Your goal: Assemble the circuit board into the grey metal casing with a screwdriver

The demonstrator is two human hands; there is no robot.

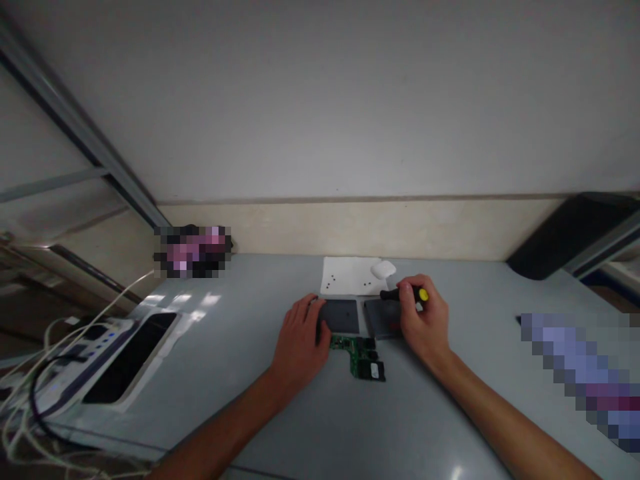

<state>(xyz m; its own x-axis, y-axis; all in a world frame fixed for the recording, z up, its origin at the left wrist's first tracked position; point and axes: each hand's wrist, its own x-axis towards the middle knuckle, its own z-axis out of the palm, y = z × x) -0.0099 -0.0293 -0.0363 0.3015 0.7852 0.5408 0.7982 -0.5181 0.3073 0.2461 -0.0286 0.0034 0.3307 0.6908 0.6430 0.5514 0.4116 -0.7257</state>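
Note:
My right hand (425,320) is closed round a screwdriver (391,294) with a black handle and a yellow end; its shaft points left. Beneath that hand lies a dark rectangular panel (379,320), partly covered by the fingers. My left hand (302,337) grips the left edge of a second dark flat panel (341,317), thumb at the near corner and fingers at the far one. Just in front of this panel is a green circuit board (356,353) with black parts and a white label. Both panels rest on the grey table (225,373).
Behind the panels is a white sheet (350,267) with several small dark screws and a white object (383,269) on it. A phone (133,360) and a power strip (65,373) with tangled cables are at the left. A black object (570,233) stands back right.

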